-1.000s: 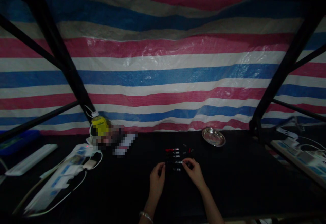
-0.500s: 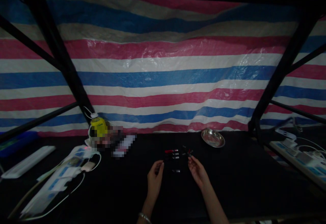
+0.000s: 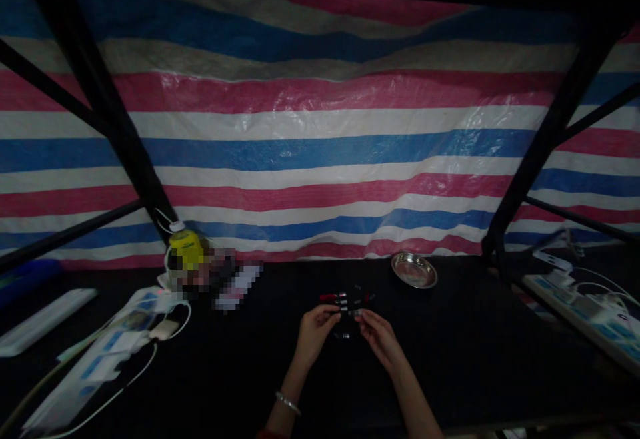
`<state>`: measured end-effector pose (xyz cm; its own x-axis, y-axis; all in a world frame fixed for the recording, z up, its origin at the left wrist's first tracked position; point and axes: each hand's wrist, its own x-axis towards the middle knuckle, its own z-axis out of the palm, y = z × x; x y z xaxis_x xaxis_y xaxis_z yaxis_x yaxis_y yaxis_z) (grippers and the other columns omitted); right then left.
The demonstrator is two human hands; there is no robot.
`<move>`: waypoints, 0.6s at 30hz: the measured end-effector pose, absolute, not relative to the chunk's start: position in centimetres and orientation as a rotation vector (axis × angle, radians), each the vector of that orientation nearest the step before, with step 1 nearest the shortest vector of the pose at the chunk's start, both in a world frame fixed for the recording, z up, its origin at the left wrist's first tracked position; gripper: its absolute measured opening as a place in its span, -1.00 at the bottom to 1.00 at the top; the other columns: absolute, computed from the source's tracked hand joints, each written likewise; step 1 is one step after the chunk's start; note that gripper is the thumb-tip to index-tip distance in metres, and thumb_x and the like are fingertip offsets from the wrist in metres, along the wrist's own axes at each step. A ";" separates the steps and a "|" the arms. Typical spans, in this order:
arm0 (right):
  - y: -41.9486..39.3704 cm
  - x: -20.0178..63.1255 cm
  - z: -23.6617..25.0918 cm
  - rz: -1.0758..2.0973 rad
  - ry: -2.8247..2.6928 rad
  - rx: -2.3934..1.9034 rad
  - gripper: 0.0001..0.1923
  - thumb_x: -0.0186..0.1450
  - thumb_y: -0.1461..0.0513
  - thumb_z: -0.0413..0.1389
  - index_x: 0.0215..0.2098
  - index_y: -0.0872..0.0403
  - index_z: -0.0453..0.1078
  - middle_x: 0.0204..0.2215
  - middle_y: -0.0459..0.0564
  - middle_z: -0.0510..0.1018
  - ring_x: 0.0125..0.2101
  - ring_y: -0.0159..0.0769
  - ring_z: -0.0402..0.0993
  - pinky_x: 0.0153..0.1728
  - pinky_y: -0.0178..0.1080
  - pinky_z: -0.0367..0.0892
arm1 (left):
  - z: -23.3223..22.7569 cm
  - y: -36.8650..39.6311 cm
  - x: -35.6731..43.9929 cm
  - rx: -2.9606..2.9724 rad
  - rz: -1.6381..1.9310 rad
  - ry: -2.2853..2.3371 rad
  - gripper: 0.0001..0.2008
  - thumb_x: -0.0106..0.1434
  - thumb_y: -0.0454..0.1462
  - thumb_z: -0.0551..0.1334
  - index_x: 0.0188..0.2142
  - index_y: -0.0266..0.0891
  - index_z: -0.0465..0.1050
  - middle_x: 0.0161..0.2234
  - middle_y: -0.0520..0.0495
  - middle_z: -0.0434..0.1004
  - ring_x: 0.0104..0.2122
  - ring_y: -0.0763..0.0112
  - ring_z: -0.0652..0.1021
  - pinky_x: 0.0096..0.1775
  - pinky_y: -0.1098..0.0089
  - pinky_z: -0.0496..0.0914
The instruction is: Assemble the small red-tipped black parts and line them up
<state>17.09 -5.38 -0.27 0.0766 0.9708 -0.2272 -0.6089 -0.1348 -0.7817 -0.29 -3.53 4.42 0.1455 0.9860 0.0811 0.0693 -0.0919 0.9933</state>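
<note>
My left hand [image 3: 315, 334] is closed in a pinch beside a row of small pieces; what its fingertips hold, if anything, is too dark to make out. Facing it, my right hand [image 3: 383, 338] pinches a small silver metal piece [image 3: 355, 312] close to the left fingertips. Behind the left fingers lie a small red piece with a silver end [image 3: 330, 298] and darker ones with silver tips. A separate small silver-ended piece [image 3: 343, 336] rests on the black table [image 3: 240, 372], nearer to me. Several small dark and red parts [image 3: 369, 297] lie beyond my right fingertips.
A round metal dish [image 3: 414, 271] stands at the back right. On the left are power strips [image 3: 95, 366] with white cables, a yellow bottle [image 3: 187, 249] and a pixelated patch. Another power strip [image 3: 585, 319] lies on the right. Black frame posts and a striped sheet [image 3: 320, 152] enclose the back.
My hands have come closer together over the small pieces. The left has moved right and slightly up; the right has moved left from the loose parts, with a silver piece in its fingers.
</note>
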 end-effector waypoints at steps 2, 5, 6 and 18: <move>-5.3 17.2 -0.3 1.448 -0.575 -0.925 -0.68 -0.05 0.14 0.30 -0.34 0.13 0.52 -0.50 -0.03 0.54 -0.57 -0.43 0.37 -0.57 -0.37 0.25 | 3.7 -3.6 -1.2 1.408 1.138 1.172 -0.64 -0.07 -0.06 0.31 -0.36 -0.28 0.52 -0.43 -0.09 0.58 -0.40 0.31 0.56 -0.31 0.34 0.45; -5.1 17.3 -0.8 1.294 -0.673 -0.990 -0.60 -0.02 0.08 0.26 -0.26 0.10 0.50 -0.52 -0.08 0.48 -0.66 -0.50 0.24 -0.68 -0.40 0.11 | 2.8 -3.9 -2.5 1.430 1.154 1.243 -0.66 -0.09 -0.06 0.31 -0.40 -0.26 0.53 -0.40 -0.10 0.58 -0.39 0.31 0.55 -0.29 0.34 0.45; -5.0 17.3 -1.0 1.207 -0.712 -1.032 -0.58 -0.01 0.05 0.24 -0.23 0.09 0.48 -0.52 -0.10 0.47 -0.67 -0.51 0.21 -0.69 -0.40 0.09 | 2.6 -3.9 -2.8 1.446 1.160 1.253 -0.67 -0.09 -0.05 0.32 -0.42 -0.25 0.53 -0.39 -0.10 0.57 -0.37 0.31 0.55 -0.27 0.34 0.46; -5.6 18.9 -2.0 0.479 -0.951 -1.484 -0.55 0.14 -0.04 0.07 -0.22 0.12 0.50 -0.39 0.05 0.54 -0.35 -0.18 0.44 -0.28 -0.19 0.31 | 1.1 -3.5 -3.2 1.743 1.214 1.321 -0.83 0.01 -0.16 0.28 -0.40 -0.13 0.56 -0.32 -0.10 0.56 -0.22 0.22 0.52 -0.09 0.14 0.38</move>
